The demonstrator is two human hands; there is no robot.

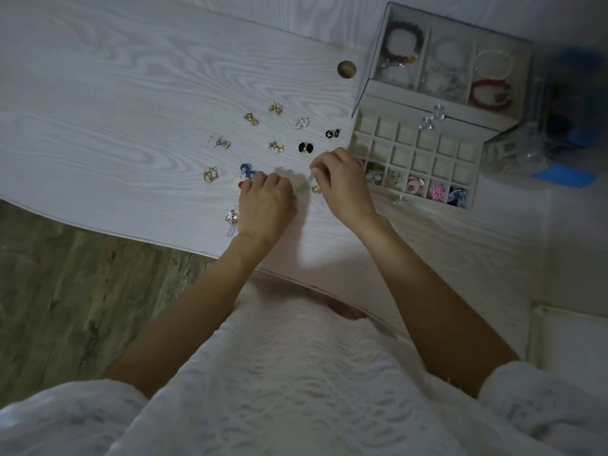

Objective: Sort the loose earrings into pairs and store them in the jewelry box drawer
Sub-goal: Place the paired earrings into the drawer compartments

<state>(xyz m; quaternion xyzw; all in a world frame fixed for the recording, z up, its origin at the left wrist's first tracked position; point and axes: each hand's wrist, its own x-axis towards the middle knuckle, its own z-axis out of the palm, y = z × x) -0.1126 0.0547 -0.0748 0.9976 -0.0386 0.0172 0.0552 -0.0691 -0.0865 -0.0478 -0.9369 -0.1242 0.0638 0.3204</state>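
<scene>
Loose earrings lie scattered on the white wood-grain table (98, 103): gold ones (251, 118) (210, 175), a white pair (301, 123), black pairs (306, 147) (332, 133), and a blue one (247, 169) by my left knuckles. A pale green earring (302, 189) stretches between my hands. My left hand (265, 205) pinches its lower end and my right hand (342, 185) pinches its upper end. The jewelry box drawer (414, 159) stands pulled out to the right, and its front-row compartments hold coloured earrings (437, 191).
Above the drawer, the jewelry box's top tray (450, 60) holds bracelets under a clear lid. A round hole (346, 69) marks the table. A clear earring (232, 218) lies near the table's front edge. Blue and clear objects (559, 126) sit right of the box. Wooden floor (65, 291) lies on the left.
</scene>
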